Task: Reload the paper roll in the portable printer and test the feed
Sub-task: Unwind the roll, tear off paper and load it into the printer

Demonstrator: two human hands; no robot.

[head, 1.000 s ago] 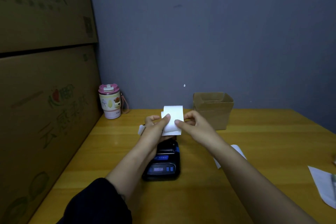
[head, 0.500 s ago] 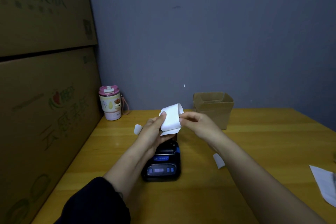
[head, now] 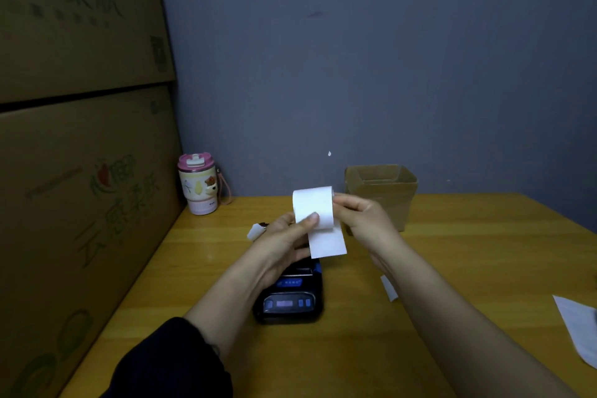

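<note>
Both hands hold the paper roll (head: 313, 208) in the air just above the far end of the portable printer (head: 288, 296), which sits on the bench (head: 452, 252). The left hand (head: 284, 241) pinches the roll's face with its thumb and the right hand (head: 363, 216) grips its end, so a loose tail hangs toward the printer, probably freed to lead into the feed slot. The printer's paper bay is hidden behind the left hand, so whether its cover stands open is unclear.
</note>
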